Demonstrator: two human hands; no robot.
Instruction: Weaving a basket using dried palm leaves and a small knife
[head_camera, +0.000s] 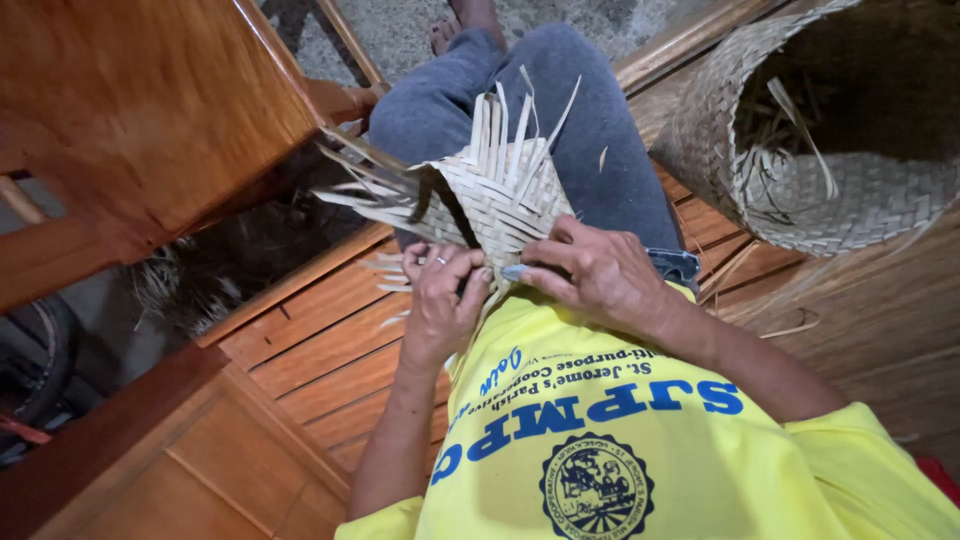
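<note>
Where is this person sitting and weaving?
Probably a home weaving spot. The left hand and right hand hold a half-woven mat piece on a wooden slatted bench, beside a big woven basket and a wooden table.

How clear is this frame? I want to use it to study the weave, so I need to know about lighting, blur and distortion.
Head view: warm, even light with glare on the polished wooden table; the woven piece and both hands, left hand and right hand, are fairly sharp; wide-angle bending at the edges stretches the woven basket; the lower left corner falls into dark shadow.

left hand (440, 295), right hand (590, 270), fingers curled, pinching
</note>
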